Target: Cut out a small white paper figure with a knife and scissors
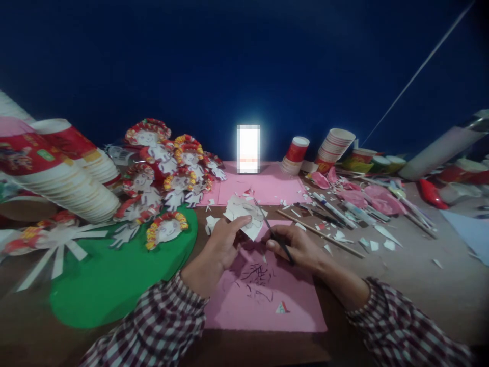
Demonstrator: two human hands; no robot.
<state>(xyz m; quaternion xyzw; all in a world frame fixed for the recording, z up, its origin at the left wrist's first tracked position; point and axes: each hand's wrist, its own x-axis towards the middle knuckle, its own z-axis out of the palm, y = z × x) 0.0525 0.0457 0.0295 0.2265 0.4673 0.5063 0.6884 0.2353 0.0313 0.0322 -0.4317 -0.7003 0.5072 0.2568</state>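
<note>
A piece of white paper (237,208) with faint drawn lines is pinched in my left hand (226,239), its thumb lying on top. My right hand (296,247) is closed around dark-handled scissors (284,247). The scissor blades point up and away, close to the paper's right edge; whether they touch it I cannot tell. Both hands are above a pink sheet (263,306) bearing dark handwritten strokes. On that sheet lies a small white scrap (283,307) with red and green print.
Left are a green paper shape (114,285), several paper dolls (168,229) with red and yellow hair, and stacked paper cups (64,178). Right lie a thin wooden stick (323,234), markers (334,210), pink scraps (382,199) and white clippings (374,245). Behind stands another cup stack (334,148).
</note>
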